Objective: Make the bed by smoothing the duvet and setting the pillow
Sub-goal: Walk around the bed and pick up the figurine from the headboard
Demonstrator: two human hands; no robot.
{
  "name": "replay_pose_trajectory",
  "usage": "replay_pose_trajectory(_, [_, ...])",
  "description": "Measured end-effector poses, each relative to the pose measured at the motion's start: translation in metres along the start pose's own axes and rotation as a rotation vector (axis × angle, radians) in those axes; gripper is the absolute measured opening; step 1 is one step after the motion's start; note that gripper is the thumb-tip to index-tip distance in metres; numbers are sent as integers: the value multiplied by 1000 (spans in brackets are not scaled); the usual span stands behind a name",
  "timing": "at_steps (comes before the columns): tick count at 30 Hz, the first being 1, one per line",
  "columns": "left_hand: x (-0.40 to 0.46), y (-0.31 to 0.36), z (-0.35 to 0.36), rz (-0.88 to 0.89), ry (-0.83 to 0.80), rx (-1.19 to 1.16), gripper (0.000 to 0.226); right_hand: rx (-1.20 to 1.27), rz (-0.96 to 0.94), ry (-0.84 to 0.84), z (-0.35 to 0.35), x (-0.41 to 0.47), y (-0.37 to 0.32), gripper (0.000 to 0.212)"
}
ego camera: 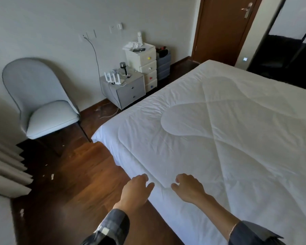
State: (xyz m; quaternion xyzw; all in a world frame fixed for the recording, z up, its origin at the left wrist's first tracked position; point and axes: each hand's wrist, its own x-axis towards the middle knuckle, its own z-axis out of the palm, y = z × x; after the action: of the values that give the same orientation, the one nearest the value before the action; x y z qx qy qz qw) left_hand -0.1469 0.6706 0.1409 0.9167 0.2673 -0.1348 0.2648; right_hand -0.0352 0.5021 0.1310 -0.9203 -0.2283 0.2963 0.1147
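Risk I see: my left hand and right hand, both relaxed and holding nothing, could drag the duvet edge crooked.

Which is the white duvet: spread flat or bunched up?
Spread flat: the duvet covers the bed, with only light wrinkles showing.
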Motion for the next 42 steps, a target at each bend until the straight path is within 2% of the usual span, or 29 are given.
replay_pose_trajectory(5, [55,-72,-75,-13,44,-24,39,8,6,-1,-14,58,-95,43])
replay_pose_trajectory(9, [119,-110,-118,-15,10,-39,42,8,15,7,-31,124,-150,44])
replay_pose_trajectory(13, [210,-167,-185,-24,43,-9,41,40,1,13,-40,231,-226,43])
replay_pose_trajectory(21, [354,-237,-324,-65,51,5,42,9,-44,22,-114,382,-366,45])
replay_pose_trajectory(25, [438,-263,-379,-61,21,-13,32,15,-7,77,-147,459,-417,45])
replay_pose_trajectory(30, [563,-301,-438,57,29,26,27,52,99,146,-168,561,-471,41])
replay_pose_trajectory(37, [713,-327,-539,244,-92,136,24,181,265,202,-198,688,-565,24])
replay_pose_trajectory(42, [795,-334,-569,294,-149,201,29,232,387,249,-224,741,-579,26])
